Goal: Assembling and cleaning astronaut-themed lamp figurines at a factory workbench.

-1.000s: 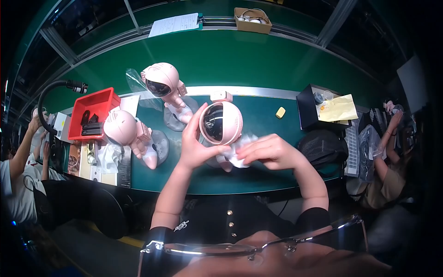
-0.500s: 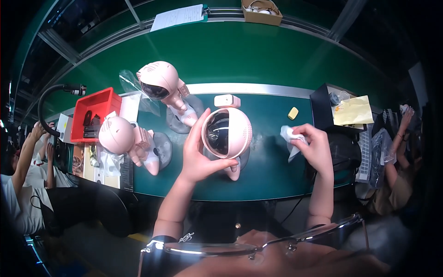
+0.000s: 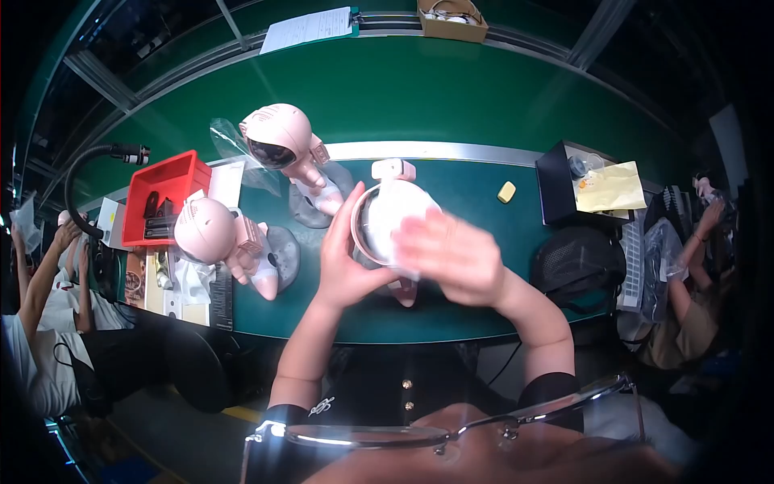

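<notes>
Head view: the white wipe [image 3: 393,211], held well right half a second ago, now covers much of the pink astronaut figure [image 3: 405,171] at mid-table [image 3: 468,210], so wiping seems resumed. The left hand [image 3: 343,270] cups its head, thumb and fingers spread. The right hand [image 3: 455,258] blurs against the wipe; whether it pinches, I cannot tell.

Factory workshop: green belt [image 3: 484,97], workbench [image 3: 472,198], co-workers [image 3: 52,371] alongside

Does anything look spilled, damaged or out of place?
Nothing looks clearly spilled or damaged. A clear bag sticks out beside the far figure, slightly untidy. The right hand and cloth partly hide the held figure.
</notes>
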The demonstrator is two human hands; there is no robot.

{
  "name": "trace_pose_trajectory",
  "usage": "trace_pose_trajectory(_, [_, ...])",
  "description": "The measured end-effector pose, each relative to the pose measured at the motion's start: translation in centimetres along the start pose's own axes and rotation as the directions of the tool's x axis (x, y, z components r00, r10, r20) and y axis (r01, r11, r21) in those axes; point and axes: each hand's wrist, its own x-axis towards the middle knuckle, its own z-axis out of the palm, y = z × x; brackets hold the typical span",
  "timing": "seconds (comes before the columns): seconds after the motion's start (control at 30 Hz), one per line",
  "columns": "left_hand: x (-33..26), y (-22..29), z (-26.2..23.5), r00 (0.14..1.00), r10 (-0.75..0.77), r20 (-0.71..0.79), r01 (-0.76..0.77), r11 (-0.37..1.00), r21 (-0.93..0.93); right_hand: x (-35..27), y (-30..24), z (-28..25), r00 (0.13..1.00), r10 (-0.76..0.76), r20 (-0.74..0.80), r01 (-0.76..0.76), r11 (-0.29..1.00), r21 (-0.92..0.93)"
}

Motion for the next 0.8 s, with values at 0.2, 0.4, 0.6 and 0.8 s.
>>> trace_pose_trajectory(0.2, [0.5, -0.4, 0.0, 0.996, 0.076, 0.04, -0.075, 0.997, -0.021, -6.2, -0.6, -0.6, 0.935, 0.29, 0.207, -0.332, 0.918, 0.216])
trace_pose_trajectory(0.4, [0.2, -1.9, 0.1, 0.998, 0.053, 0.035, -0.048, 0.99, -0.133, -9.8, 0.6, -2.6, 0.609, 0.788, 0.09, -0.785, 0.615, -0.077])
trace_pose_trajectory(0.6, [0.2, -1.4, -0.1, 0.998, 0.034, 0.06, -0.02, 0.973, -0.23, -9.3, 1.3, -2.4, 0.575, 0.807, -0.136, -0.799, 0.589, 0.119])
trace_pose_trajectory(0.8, [0.3, -2.0, -0.5, 0.989, 0.123, 0.088, -0.108, 0.981, -0.161, -10.6, 2.6, -1.4, 0.552, 0.816, -0.173, -0.798, 0.577, 0.175])
